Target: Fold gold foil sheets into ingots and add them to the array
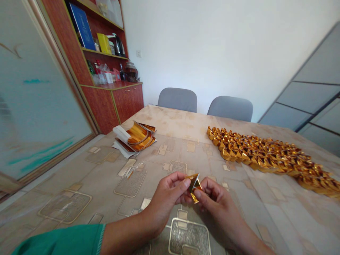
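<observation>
Between my two hands, above the near part of the table, is a small piece of folded gold foil paper [195, 182] with a pale edge showing. My left hand [172, 191] pinches its left side between thumb and fingers. From the right, my right hand [215, 196] grips the lower right side, thumb pressed on the foil. A narrow gold end sticks out below the thumbs. To the far left lies a curled stack of gold foil sheets [140, 136] with white backs. On the right, long rows of folded gold foil pieces [260, 152] stand close together.
A patterned cloth covers the table [101, 184]. Two grey chairs, one left [177, 99] and one right [230, 107], stand at its far edge. A red-brown cabinet [127, 101] with bottles and a kettle is at the back left, beside a frosted glass door [39, 88].
</observation>
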Demonstrator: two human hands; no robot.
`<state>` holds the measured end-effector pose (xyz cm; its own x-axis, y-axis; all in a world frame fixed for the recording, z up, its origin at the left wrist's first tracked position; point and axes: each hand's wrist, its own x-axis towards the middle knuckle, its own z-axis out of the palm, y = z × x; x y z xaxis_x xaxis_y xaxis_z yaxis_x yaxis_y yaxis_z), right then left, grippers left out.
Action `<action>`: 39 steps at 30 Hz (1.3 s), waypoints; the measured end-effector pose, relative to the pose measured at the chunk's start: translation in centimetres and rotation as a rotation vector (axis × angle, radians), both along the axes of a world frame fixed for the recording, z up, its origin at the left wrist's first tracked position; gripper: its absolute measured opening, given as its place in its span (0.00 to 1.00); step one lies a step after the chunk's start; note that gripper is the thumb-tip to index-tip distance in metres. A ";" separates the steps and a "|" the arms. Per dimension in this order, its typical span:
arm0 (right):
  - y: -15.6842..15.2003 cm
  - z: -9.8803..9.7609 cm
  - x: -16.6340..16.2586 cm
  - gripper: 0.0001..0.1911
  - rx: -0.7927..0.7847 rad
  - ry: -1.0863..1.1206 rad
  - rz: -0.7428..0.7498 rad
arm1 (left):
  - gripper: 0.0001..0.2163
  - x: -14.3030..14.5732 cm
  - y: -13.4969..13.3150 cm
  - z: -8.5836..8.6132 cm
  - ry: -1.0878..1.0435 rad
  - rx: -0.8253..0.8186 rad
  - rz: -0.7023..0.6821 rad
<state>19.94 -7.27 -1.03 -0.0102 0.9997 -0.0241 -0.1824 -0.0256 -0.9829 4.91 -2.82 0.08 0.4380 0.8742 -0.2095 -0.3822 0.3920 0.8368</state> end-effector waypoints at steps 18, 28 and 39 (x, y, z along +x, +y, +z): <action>-0.1 0.3 -0.4 0.20 -0.089 0.150 0.121 | 0.17 0.0 0.3 0.0 0.073 0.047 -0.028; -0.2 0.4 -0.1 0.21 -0.104 0.072 0.073 | 0.17 -0.3 0.4 0.1 0.025 -0.024 0.029; -0.6 0.1 -0.4 0.16 0.049 0.077 0.098 | 0.17 -0.4 0.5 0.1 -0.070 -0.120 0.022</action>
